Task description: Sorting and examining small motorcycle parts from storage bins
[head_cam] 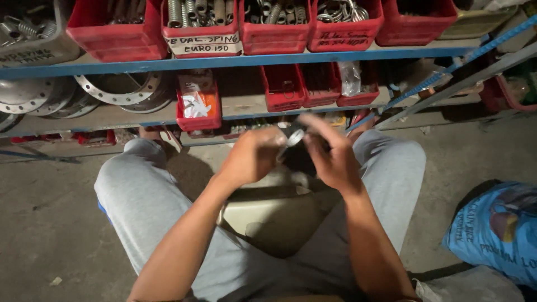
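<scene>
- Between your knees, just below your hands, a pale cream plastic stool [263, 210] shows its seat edge; your legs in grey trousers [145, 196] spread to either side of it.
- Your left hand [251, 156] is curled shut around one side of a small black part [299, 156]; a bright metal ring [295, 137] at the part's upper end shows beside the left fingertips.
- Your right hand [333, 156] wraps the other side of the same black part, fingers closed over its top; both hands touch it and hold it up above the stool, in front of the shelving.
- To your right on the concrete floor [50, 218] lies a blue printed sack [498, 229].
- Beyond your hands, on the lower shelf, stand small red bins [282, 89]; one orange-red bin [198, 109] holds white packets; flat metal rings [120, 89] lie to the left of it.
- Farthest off, the upper blue-edged shelf [268, 59] carries a row of larger red bins [117, 33], several filled with coil springs [196, 11].
</scene>
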